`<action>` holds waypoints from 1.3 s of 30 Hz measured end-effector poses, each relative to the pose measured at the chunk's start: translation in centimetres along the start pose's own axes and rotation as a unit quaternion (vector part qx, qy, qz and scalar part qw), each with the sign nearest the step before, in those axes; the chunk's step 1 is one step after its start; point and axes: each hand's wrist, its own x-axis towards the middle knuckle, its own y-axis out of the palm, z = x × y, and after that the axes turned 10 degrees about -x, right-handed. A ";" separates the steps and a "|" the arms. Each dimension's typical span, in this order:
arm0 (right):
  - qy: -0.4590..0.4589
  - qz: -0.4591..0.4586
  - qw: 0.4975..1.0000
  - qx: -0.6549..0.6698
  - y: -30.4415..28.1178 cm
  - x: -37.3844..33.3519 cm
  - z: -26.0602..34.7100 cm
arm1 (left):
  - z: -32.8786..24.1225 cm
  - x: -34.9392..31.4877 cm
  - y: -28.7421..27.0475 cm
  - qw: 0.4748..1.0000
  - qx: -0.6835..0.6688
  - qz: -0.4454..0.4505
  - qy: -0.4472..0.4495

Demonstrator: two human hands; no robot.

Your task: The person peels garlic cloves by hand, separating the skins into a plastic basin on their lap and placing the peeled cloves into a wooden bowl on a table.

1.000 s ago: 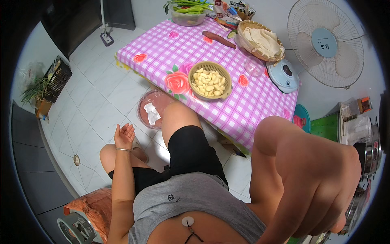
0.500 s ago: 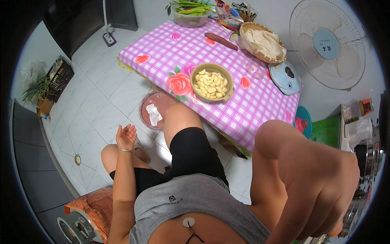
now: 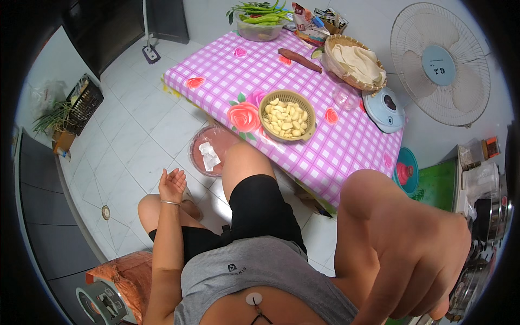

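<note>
My left hand (image 3: 172, 185) rests palm up over my left thigh, its fingers loosely bent and apart, holding nothing. Close to the camera at the right, my right hand (image 3: 417, 254) is raised with its back showing. Its fingers are curled together, and the fingertips and anything in them are hidden. On the table (image 3: 208, 67) with a pink checked, flowered cloth, in front of me, stands a tan plastic colander (image 3: 310, 130) of peeled garlic cloves (image 3: 285, 117). Neither hand touches it.
Toward the back are a bowl of green peppers (image 3: 262, 16), a long brown root (image 3: 299, 59), a wicker basket (image 3: 374, 84) and a light-blue appliance (image 3: 383, 111). A fan (image 3: 439, 65) stands right. Below the table edge is a reddish basin (image 3: 197, 149) with white paper.
The whole view has shifted slightly, so the table and its things sit a little lower and further right. My hands keep nearly the same pose.
</note>
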 end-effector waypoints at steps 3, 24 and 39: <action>-0.025 0.006 1.000 0.008 -0.3 0.2 -0.5 | 0.1 0.0 0.2 1.000 0.003 -0.002 0.003; 0.009 -0.009 1.000 0.006 -0.2 -0.3 0.1 | 0.2 -0.3 0.6 0.999 0.021 -0.023 0.010; -0.042 0.039 0.997 0.048 -0.9 -2.3 -0.3 | 0.4 -0.5 1.2 0.999 0.031 -0.033 0.012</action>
